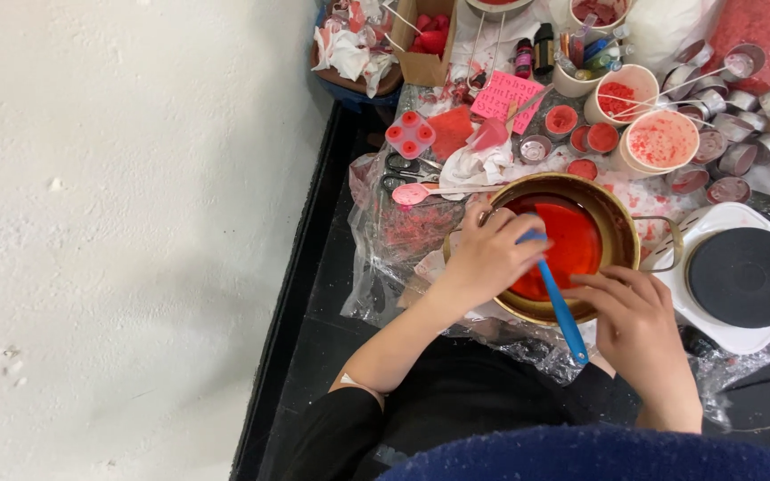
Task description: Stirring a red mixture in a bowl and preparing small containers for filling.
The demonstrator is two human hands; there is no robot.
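The brass pot of red liquid sits at frame centre on the counter. The left hand grasps the blue spatula, whose long axis runs down-right. The right hand grips the pot's lower-right rim.

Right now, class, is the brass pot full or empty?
Partly full. Red liquid covers the bottom of the pot, well below the rim, and the blue spatula dips into it.
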